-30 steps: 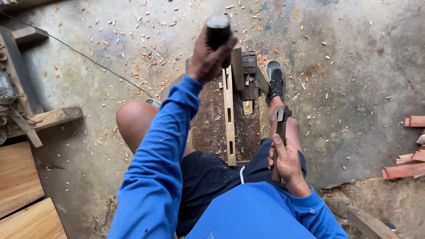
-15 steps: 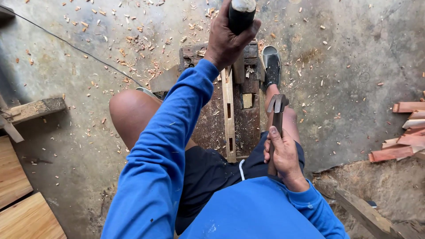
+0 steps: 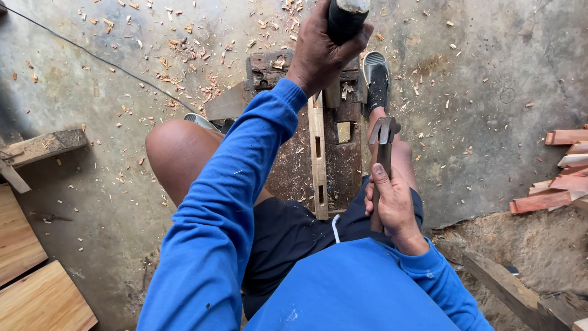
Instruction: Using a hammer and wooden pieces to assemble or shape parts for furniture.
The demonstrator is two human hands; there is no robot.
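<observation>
1. The left hand (image 3: pixel 321 52) is raised at the top edge of the view, fingers wrapped tight around the dark handle of a mallet (image 3: pixel 344 18); its head is cut off by the frame.
2. The right hand (image 3: pixel 392 205) is closed around the wooden handle of a hammer (image 3: pixel 383 147), thumb laid along the shaft. The dark metal head points away from the person, over the right leg.
3. A narrow pale wooden strip (image 3: pixel 317 156) with rectangular slots cut along it lies lengthwise on a dark wooden block (image 3: pixel 294 165) between the person's knees, running from the block's near edge toward its far edge.
4. A small pale offcut (image 3: pixel 344 131) rests on the block just right of the strip.
5. A dark shoe (image 3: pixel 376 79) sits beside the block's far right corner, on the concrete floor (image 3: pixel 478 92).
6. Wood chips (image 3: pixel 184 79) litter the floor beyond the block.
7. Reddish wooden pieces (image 3: pixel 560 184) are stacked at the right edge of the view; light planks (image 3: pixel 30 270) lie at the lower left corner.
</observation>
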